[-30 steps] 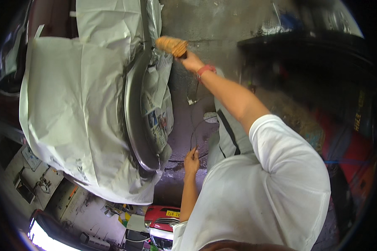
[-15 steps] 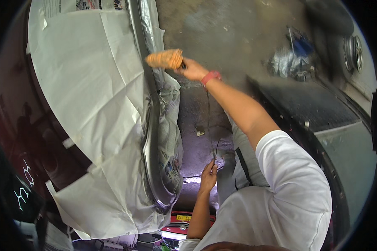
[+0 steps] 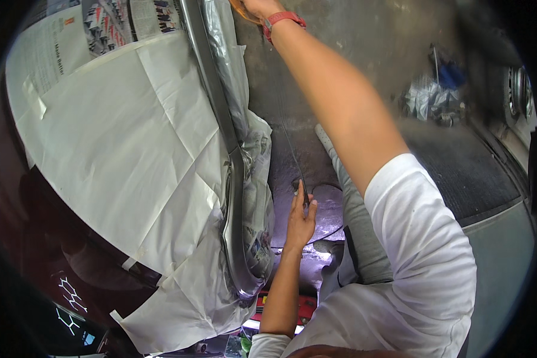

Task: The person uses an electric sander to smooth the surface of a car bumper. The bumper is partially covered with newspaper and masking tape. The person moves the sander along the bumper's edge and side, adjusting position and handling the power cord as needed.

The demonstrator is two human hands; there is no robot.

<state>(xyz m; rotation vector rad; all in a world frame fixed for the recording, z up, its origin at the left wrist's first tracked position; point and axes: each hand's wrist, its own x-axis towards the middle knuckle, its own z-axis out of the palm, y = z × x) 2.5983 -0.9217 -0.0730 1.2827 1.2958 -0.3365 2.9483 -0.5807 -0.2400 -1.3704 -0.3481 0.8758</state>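
My right hand (image 3: 262,7), with a red band at the wrist, is at the top edge, gripping an orange corded tool (image 3: 240,8) that the picture mostly cuts off. Its kind is not clear. Beside it runs a bare grey strip of car body (image 3: 212,83), straight at the far end and curved near me. Lower down, my left hand (image 3: 301,224) has a thin black cable (image 3: 291,146) between thumb and fingers, the fingers fairly straight. From there the cable stretches up toward the right hand and also loops on the floor.
Masking paper (image 3: 131,137) and newspaper (image 3: 104,27) cover much of a dark red car (image 3: 71,209) on the left. Crumpled plastic sheeting (image 3: 224,53) edges the strip. At the right stand a dark-and-grey car part (image 3: 495,256), a silvery bundle (image 3: 422,95) and a wheel (image 3: 519,92).
My right hand has carried the orange tool farther away, up to the top edge. My left hand has moved slightly forward along with the cable. The whole view has shifted a little.
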